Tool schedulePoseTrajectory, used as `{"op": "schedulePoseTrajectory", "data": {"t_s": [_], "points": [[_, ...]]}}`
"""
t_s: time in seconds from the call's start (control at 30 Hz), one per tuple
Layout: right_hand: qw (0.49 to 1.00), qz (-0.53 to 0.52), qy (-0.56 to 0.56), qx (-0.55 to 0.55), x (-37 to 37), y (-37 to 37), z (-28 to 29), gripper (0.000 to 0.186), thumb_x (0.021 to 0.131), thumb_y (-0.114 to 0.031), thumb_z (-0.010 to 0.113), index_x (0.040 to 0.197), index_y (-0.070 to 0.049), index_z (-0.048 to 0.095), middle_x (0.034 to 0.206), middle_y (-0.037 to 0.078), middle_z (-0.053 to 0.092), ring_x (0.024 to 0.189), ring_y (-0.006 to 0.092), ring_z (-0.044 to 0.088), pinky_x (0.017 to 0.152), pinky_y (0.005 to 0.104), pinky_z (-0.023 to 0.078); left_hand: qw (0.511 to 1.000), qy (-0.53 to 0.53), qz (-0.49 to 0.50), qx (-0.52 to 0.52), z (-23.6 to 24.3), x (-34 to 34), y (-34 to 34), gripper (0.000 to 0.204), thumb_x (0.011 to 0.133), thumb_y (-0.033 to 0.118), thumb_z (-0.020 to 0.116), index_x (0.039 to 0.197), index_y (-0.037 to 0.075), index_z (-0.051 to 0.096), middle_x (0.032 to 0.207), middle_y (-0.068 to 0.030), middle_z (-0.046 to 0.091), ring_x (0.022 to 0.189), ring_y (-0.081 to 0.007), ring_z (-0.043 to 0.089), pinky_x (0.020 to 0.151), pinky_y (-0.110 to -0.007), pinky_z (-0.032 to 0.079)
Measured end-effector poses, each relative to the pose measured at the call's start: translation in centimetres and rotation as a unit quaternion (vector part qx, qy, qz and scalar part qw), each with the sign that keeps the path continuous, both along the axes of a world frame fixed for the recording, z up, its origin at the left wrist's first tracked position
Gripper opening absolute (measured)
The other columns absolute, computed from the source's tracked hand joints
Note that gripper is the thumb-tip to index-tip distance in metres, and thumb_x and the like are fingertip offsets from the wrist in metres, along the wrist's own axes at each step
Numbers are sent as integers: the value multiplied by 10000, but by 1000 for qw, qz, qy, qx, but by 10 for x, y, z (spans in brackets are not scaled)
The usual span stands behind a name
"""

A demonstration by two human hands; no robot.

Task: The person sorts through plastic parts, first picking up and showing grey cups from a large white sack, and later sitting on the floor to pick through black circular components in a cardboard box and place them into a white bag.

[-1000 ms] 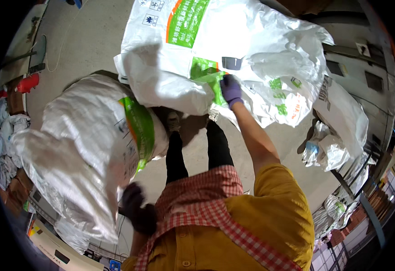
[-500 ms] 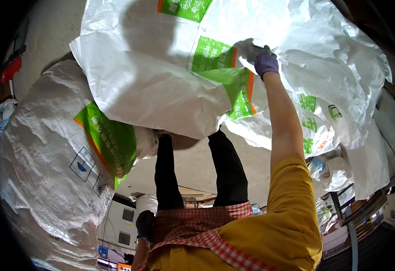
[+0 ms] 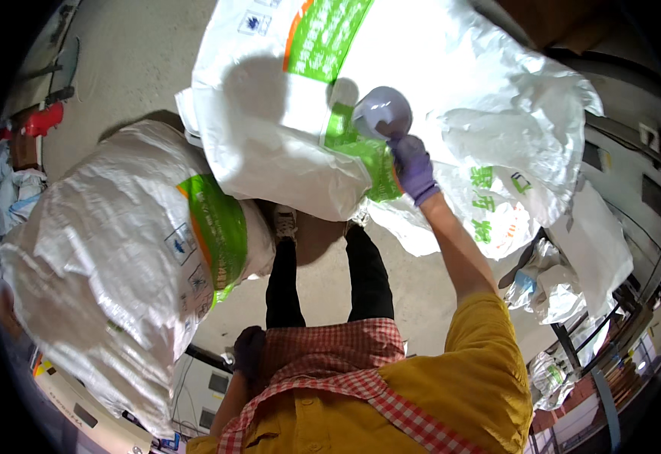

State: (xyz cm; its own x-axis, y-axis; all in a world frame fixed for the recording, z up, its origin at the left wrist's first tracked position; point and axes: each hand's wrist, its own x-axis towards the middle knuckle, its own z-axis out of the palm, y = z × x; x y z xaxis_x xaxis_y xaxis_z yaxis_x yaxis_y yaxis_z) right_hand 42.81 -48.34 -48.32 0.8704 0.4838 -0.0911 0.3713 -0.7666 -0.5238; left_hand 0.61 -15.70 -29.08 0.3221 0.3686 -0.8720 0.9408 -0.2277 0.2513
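Two Sacks, One Scoop Held

One pale scoop (image 3: 382,112) is grasped by its handle in the right hand (image 3: 412,168), which is gloved in purple and raised in front of a big white sack (image 3: 451,83) with green print. The scoop is seen against this sack, above the hand. The left hand (image 3: 248,349), in a dark glove, is kept low beside the checked apron (image 3: 330,363); its grip cannot be told. A second sack (image 3: 111,272) is found at the left, on the floor (image 3: 141,60).
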Motion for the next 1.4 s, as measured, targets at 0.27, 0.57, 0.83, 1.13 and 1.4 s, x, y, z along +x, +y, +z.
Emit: {"op": "schedulePoseTrajectory", "data": {"t_s": [0.27, 0.57, 0.83, 1.13, 1.4], "points": [[966, -13, -119, 228, -58, 71, 246, 163, 772, -5, 586, 932, -34, 604, 1028, 125, 615, 924, 336, 578, 788, 392, 478, 990, -128, -31, -40, 16, 58, 17, 254, 853, 213, 589, 993, 6, 632, 918, -143, 660, 862, -231, 627, 785, -321, 477], [932, 15, -136, 336, -126, 115, 399, 178, 758, 23, 580, 934, 5, 598, 1083, 145, 601, 951, 312, 582, 803, 365, 472, 861, -463, 49, -204, 136, 198, 28, 411, 871, 126, 599, 1251, 45, 466, 1047, -68, 579, 910, -146, 557, 754, -264, 455], [908, 110, -191, 357, -179, 138, 465, 204, 763, -42, 616, 966, -18, 617, 1061, 141, 617, 896, 301, 602, 765, 360, 483, 743, -625, -146, -188, 222, 234, 41, 815, 879, 333, 590, 1448, 101, 55, 1433, -132, 253, 1261, -278, 374, 1024, -417, 346], [892, 47, -112, 435, -225, 167, 493, 106, 824, -38, 537, 922, -16, 571, 1197, 243, 508, 929, 293, 599, 807, 349, 482, 624, -717, -249, 185, 227, 200, 56, 656, 764, 194, 674, 1297, -3, 346, 1145, -150, 546, 1014, -210, 567, 856, -344, 486], [849, -19, -102, 518, -242, 179, 487, 338, 823, 7, 513, 1157, 24, 464, 1224, 204, 470, 949, 230, 590, 744, 305, 493, 621, -509, 181, -568, 310, 190, 29, 585, 701, 59, 751, 1205, -20, 464, 1115, -135, 579, 967, -215, 602, 777, -336, 544]]}}
